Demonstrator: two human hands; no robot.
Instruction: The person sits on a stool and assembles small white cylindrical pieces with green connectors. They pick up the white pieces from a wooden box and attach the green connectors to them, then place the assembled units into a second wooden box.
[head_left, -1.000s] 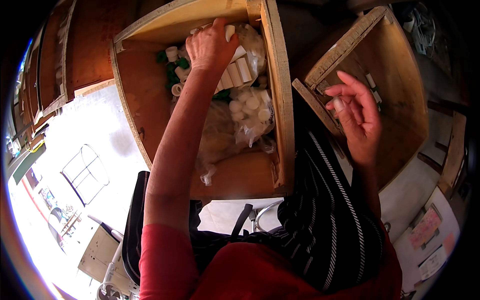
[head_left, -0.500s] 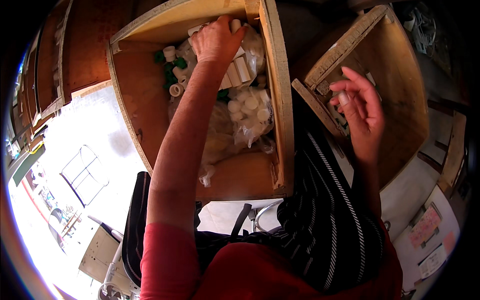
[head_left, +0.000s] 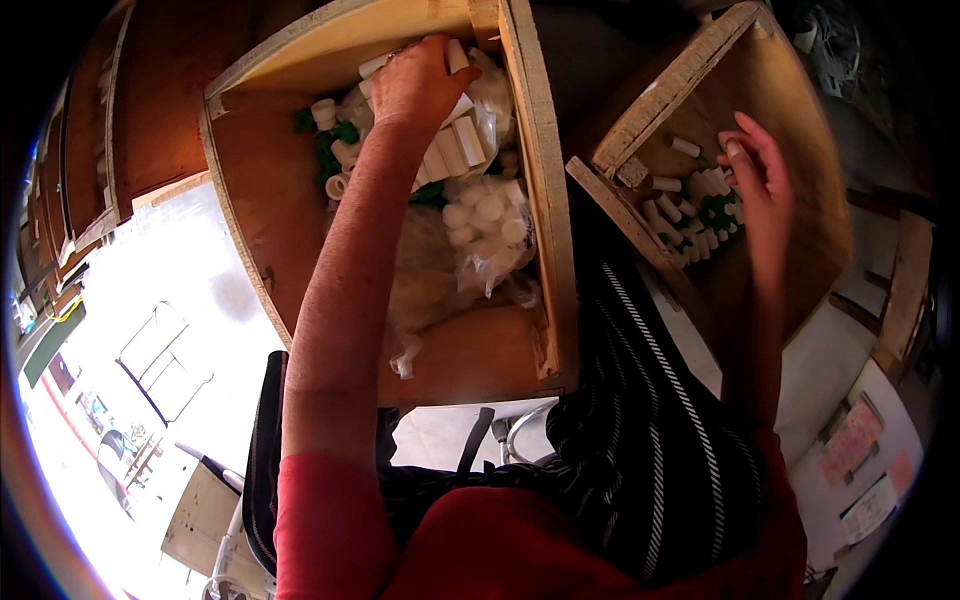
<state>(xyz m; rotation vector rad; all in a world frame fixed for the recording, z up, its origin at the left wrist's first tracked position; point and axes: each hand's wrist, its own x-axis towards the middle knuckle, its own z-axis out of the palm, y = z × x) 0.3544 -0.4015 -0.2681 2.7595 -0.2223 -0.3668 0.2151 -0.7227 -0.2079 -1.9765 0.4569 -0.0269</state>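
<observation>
My left hand point(head_left: 412, 85) reaches into the far part of a wooden box point(head_left: 555, 200), down among white plastic tube pieces point(head_left: 455, 148). Its thumb stands apart, but the fingertips are hidden behind the hand, so any grip is not visible. White ring-ended fittings point(head_left: 337, 186) and green pieces point(head_left: 325, 160) lie left of my forearm. A clear bag of round white caps point(head_left: 490, 215) lies nearer me. My right hand point(head_left: 762, 170) hovers over a second wooden box point(head_left: 800, 220), fingers apart and nothing visible in them. Beneath it lie white-and-green fittings point(head_left: 700, 230) and a loose white piece point(head_left: 686, 147).
Both boxes have raised wooden walls, with a gap between them. My striped trouser leg point(head_left: 650, 430) is below that gap. A wire rack point(head_left: 165, 360) stands on the bright floor at left. Papers point(head_left: 855, 460) lie at lower right, beside a wooden frame point(head_left: 903, 290).
My right hand has moved right and slightly up, farther over the second box, uncovering the fittings in it. My left hand stays in place inside the first box. The view has shifted slightly.
</observation>
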